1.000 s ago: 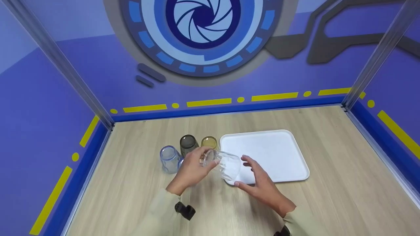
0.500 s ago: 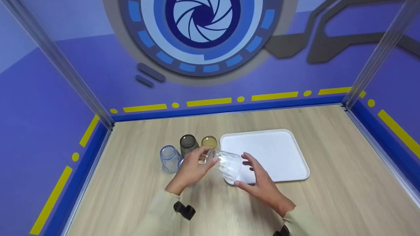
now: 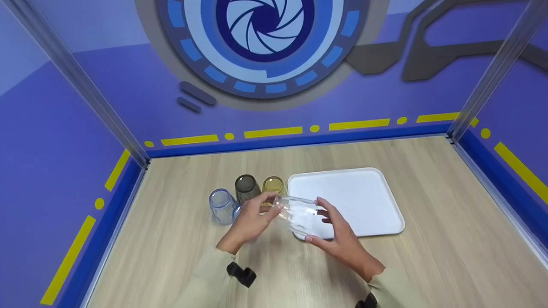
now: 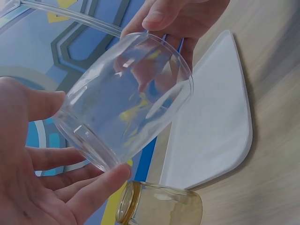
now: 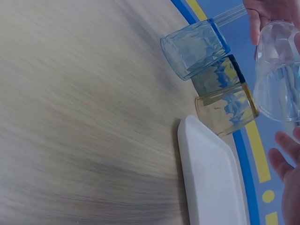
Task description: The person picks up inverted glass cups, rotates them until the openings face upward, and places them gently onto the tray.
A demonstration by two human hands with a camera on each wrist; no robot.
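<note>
**Clear tumbler held on its side between two hands**

The left hand (image 3: pixel 250 222) curls its fingers (image 4: pixel 101 185) and thumb round the base end of a clear glass (image 3: pixel 297 214) — smooth, thin-walled, slightly barrel-shaped — held tilted on its side above the near left corner of the white tray (image 3: pixel 364 201), at the centre of the head view. The right hand (image 3: pixel 340 237) cups the rim end, fingers loosely bent against the wall.

The left wrist view shows what the head view blurs: the thicker ringed base, and the right fingertips seen through the glass. The right wrist view shows the other tumblers side on — a blue glass (image 5: pixel 194 47), a dark grey glass (image 5: pixel 218 75) and an amber glass (image 5: pixel 227 110), standing inverted in a tight cluster just left of the tray's rounded matte edge on the pale wood-grain table (image 3: pixel 428 265).
</note>
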